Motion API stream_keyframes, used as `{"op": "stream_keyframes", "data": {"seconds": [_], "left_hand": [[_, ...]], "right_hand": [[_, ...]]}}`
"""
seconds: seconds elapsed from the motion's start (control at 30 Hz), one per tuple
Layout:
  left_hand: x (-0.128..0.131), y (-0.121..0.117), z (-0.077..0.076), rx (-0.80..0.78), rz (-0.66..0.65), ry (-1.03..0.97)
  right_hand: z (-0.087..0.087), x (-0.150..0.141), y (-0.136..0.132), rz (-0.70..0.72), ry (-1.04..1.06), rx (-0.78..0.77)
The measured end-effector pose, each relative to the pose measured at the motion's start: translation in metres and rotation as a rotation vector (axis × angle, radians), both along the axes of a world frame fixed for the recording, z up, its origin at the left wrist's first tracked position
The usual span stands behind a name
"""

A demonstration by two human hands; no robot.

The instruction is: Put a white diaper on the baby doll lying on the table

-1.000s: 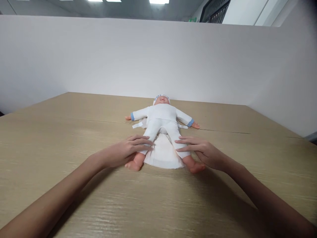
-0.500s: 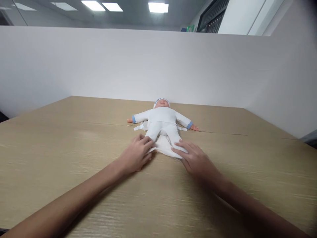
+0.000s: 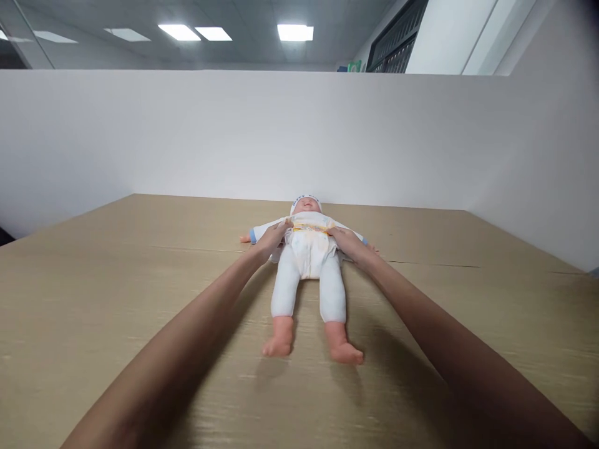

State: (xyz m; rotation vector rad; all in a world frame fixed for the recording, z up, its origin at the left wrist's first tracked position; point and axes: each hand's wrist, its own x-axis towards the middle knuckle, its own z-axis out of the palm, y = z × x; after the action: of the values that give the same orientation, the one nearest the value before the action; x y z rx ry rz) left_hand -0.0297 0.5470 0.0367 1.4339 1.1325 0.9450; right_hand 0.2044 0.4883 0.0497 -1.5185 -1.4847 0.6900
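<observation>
A baby doll (image 3: 309, 274) in a white suit with blue cuffs lies on its back on the wooden table (image 3: 116, 280), head away from me and bare feet toward me. A white diaper (image 3: 311, 248) is folded up over its belly between the legs. My left hand (image 3: 270, 240) pinches the diaper's top edge at the doll's left side. My right hand (image 3: 349, 242) grips the same edge on the other side. Both arms reach straight out along the doll's legs.
White partition walls (image 3: 187, 137) close off the table at the back and on the right. The table's surface stretches wide on both sides of the doll. Ceiling lights and a dark window show above the partition.
The diaper's front flap, flat under the legs before, has been pulled up over the belly. Both hands moved from the doll's knees to its waist. The legs are uncovered.
</observation>
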Motion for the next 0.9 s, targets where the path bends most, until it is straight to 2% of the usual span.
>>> {"op": "stream_keyframes", "data": {"seconds": [0.07, 0.13, 0.23, 0.3, 0.4, 0.5, 0.6, 0.67, 0.73, 0.8, 0.9], "left_hand": [[-0.006, -0.009, -0.007, -0.042, -0.040, -0.083], [-0.015, -0.029, -0.008, -0.097, -0.104, -0.152], [-0.031, -0.061, -0.003, -0.166, -0.188, -0.126], [-0.040, -0.072, 0.002, -0.174, -0.224, -0.081], [-0.053, -0.072, 0.009, -0.104, -0.131, 0.011], [-0.055, -0.072, 0.022, 0.111, 0.044, 0.149], [-0.036, -0.085, 0.041, 0.456, 0.054, 0.302], [-0.011, -0.099, 0.051, 0.682, -0.048, 0.405], [0.017, -0.110, 0.055, 0.833, -0.197, 0.522], [0.042, -0.115, 0.051, 0.884, -0.290, 0.664], [0.062, -0.115, 0.039, 0.872, -0.282, 0.850]], "right_hand": [[-0.009, 0.005, -0.007, 0.018, 0.026, -0.028], [-0.019, 0.014, -0.022, 0.047, 0.049, -0.049], [-0.028, 0.028, -0.050, 0.154, 0.092, -0.100], [-0.031, 0.037, -0.065, 0.211, 0.105, -0.112], [-0.034, 0.051, -0.082, 0.155, 0.086, -0.040], [-0.043, 0.068, -0.098, 0.024, -0.129, 0.033], [-0.060, 0.082, -0.111, -0.061, -0.428, 0.059], [-0.072, 0.086, -0.114, -0.093, -0.508, 0.082], [-0.081, 0.085, -0.113, -0.115, -0.518, 0.084], [-0.086, 0.082, -0.110, -0.129, -0.488, 0.054], [-0.085, 0.081, -0.108, -0.133, -0.397, -0.023]]}}
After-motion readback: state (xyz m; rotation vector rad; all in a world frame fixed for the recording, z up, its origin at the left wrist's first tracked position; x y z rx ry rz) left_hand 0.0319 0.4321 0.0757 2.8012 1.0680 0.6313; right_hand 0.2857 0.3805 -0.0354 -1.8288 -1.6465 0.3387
